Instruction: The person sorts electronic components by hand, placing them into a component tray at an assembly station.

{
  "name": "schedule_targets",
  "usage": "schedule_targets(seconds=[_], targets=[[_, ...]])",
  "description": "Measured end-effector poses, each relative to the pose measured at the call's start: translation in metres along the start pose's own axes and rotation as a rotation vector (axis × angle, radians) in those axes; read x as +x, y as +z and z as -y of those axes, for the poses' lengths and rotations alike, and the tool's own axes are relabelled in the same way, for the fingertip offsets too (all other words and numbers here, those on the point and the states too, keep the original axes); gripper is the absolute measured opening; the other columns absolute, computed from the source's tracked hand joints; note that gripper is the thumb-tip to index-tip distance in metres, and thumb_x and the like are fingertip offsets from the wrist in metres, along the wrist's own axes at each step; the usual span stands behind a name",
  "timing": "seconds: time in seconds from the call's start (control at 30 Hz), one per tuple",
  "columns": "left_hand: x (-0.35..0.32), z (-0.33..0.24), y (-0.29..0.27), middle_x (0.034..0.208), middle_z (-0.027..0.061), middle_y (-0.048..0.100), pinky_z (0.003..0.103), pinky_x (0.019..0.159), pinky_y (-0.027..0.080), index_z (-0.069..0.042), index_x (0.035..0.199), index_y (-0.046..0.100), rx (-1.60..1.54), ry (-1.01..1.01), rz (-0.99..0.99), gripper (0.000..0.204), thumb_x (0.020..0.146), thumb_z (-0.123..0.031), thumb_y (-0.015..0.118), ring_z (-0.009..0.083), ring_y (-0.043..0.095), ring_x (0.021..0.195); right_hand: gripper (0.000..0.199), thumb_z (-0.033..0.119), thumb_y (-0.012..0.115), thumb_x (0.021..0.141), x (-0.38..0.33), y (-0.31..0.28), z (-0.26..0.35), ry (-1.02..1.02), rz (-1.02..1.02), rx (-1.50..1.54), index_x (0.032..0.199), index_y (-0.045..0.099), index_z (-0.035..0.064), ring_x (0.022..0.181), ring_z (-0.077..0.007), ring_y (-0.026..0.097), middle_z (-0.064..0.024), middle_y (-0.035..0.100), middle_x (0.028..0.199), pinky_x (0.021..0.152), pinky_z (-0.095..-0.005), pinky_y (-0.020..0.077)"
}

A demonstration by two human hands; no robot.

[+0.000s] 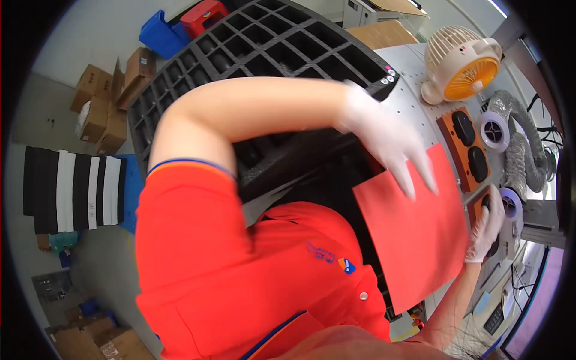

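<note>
Spanning tray: black, gridded point(383, 91), across the upper middle, behind the left arm.
Red sheet: flat, rectangular point(420, 240), between torso and fixtures.
Fan: cream with orange front point(465, 63), standing at upper right.
Left hand: white-gloved, blurred point(387, 135); fingers spread apart over the sheet's upper part; contact cannot be told.
Orange block: upper one point(469, 146), just beyond the sheet's right edge.
Right hand: white-gloved point(486, 229), curled at the lower orange block; grip cannot be told.
Black ovals: two point(477, 164), on the upper block.
</note>
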State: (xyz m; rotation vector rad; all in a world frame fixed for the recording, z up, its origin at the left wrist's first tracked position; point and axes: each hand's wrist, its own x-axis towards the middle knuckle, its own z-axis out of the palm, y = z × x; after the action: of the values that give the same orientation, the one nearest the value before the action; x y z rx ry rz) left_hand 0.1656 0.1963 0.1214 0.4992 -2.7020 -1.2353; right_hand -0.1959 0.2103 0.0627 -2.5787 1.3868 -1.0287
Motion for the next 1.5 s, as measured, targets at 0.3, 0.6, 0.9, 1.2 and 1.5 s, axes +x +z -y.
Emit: schedule_targets(seconds=[0.3,0.6,0.9,1.2,1.5], targets=[[-0.369,0.104,-0.058,0.107,0.0061,0.068,0.03,0.089,0.048,-0.011,0.114,0.065,0.829,-1.037,-0.65,0.024,0.096,-0.021,0.054,0.0215,0.063,0.099,0.033,0.026,0.057,0.089,0.102,0.141,0.251,-0.628,0.4,0.198,0.117,0.061,0.0079,0.125,-0.0307,0.045,-0.0124,0.05,0.133,0.105,-0.0441,0.0348],[-0.383,0.112,-0.095,0.117,0.0038,0.06,0.037,0.085,0.051,-0.014,0.122,0.06,1.18,-0.885,0.067,0.041,0.081,-0.012,0.063,0.0266,0.06,0.102,0.042,0.039,0.073,0.07,0.164,0.182,0.316,-0.421,0.855,-0.267,0.092,0.072,0.004,0.113,-0.0288,0.052,-0.0138,0.058,0.116,0.105,-0.0394,0.0359],[-0.408,0.093,-0.08,0.115,0.0114,0.059,0.035,0.098,0.044,-0.008,0.117,0.057,1.002,-0.765,-0.471,0.041,0.078,0.0,0.063,0.0301,0.053,0.114,0.063,0.013,0.067,0.07,0.139,0.159,0.25,0.093,0.729,0.995,0.129,0.046,0.0043,0.115,-0.0208,0.055,-0.0089,0.055,0.125,0.102,-0.0358,0.0416],[-0.398,0.097,-0.026,0.129,0.0209,0.05,0.049,0.11,0.036,0.005,0.126,0.044,-1.138,0.005,-1.53,0.045,0.096,-0.029,0.05,0.0346,0.048,0.123,0.043,0.045,0.053,0.085,0.202,0.197,0.287,0.229,0.889,0.734,0.097,0.07,0.0072,0.086,-0.0206,0.064,-0.0073,0.065,0.084,0.075,-0.0375,0.0531],[-0.323,0.062,-0.049,0.112,0.0023,0.065,0.035,0.087,0.05,-0.017,0.12,0.063,0.852,-0.935,-0.32,0.036,0.087,-0.031,0.062,0.0262,0.064,0.099,0.023,0.019,0.066,0.079,0.23,0.24,0.394,-0.095,1.14,-0.42,0.1,0.074,0.0138,0.091,-0.0211,0.069,-0.0091,0.071,0.1,0.075,-0.032,0.0548]])
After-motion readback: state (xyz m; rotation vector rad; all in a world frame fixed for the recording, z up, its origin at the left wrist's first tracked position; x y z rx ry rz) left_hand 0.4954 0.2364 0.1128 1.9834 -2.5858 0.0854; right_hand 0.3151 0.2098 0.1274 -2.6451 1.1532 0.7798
